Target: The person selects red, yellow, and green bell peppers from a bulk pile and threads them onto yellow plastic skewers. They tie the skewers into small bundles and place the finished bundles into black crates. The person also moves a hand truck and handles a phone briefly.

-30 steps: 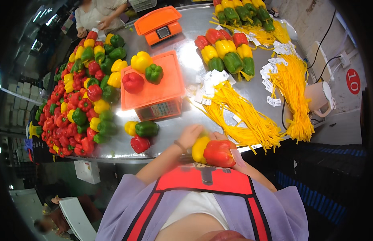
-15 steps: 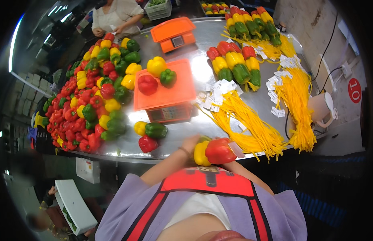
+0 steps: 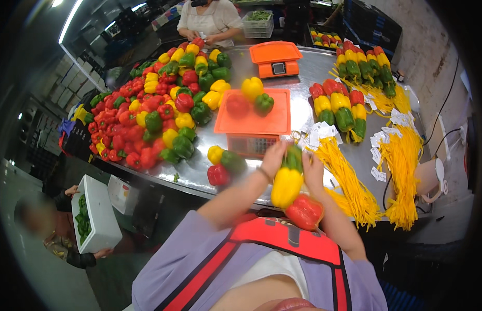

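A bundle of three bell peppers, one green, one yellow and one red, hangs in a line over the table's near edge. The red pepper is closest to my body. My left hand closes on the green end from the left. My right hand grips that same end from the right, its fingers partly hidden. Just right of my hands lie yellow mesh sleeves with white tags. Left of my hands sit a loose green pepper, a yellow one and a red one.
An orange scale carries three peppers; another orange scale stands behind it. A large pepper heap fills the left. Finished-looking bundles, more sleeves and a white mug are right. A person carries a white box.
The bundle has turned from sideways to pointing away from me, green end up. Both hands have moved forward to that end. The view has shifted, and the person with the white box shows more fully.
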`<state>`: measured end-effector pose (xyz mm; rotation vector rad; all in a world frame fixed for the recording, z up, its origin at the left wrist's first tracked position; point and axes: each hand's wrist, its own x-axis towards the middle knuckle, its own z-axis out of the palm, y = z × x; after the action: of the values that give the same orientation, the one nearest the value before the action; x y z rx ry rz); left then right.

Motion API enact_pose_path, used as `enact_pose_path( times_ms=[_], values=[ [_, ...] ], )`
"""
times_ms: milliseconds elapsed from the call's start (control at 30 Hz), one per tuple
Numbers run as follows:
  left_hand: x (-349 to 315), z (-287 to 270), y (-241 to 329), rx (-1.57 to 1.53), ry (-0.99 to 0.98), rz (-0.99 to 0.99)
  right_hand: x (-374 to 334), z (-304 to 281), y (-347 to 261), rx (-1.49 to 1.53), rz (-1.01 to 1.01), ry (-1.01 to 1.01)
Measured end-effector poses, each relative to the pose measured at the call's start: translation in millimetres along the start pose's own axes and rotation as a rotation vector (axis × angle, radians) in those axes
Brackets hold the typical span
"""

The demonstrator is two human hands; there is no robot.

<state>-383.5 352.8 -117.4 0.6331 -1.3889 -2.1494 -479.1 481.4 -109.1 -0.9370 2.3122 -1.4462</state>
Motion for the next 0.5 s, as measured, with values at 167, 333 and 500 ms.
enact_pose_path(
  times_ms=[167,333,500],
  values=[
    [3,39,157,0.010,-0.269,0.502,53,-47,-122,0.171,-0.547,0.175],
    [-30,27,208,0.879,-0.367,1.086,46,-98,-145,-0.085,-0.914,0.028],
    [-38,-3,213,0.883,-0.579,0.876,41,-115,-154,-0.302,-1.252,-0.216]
  ],
)
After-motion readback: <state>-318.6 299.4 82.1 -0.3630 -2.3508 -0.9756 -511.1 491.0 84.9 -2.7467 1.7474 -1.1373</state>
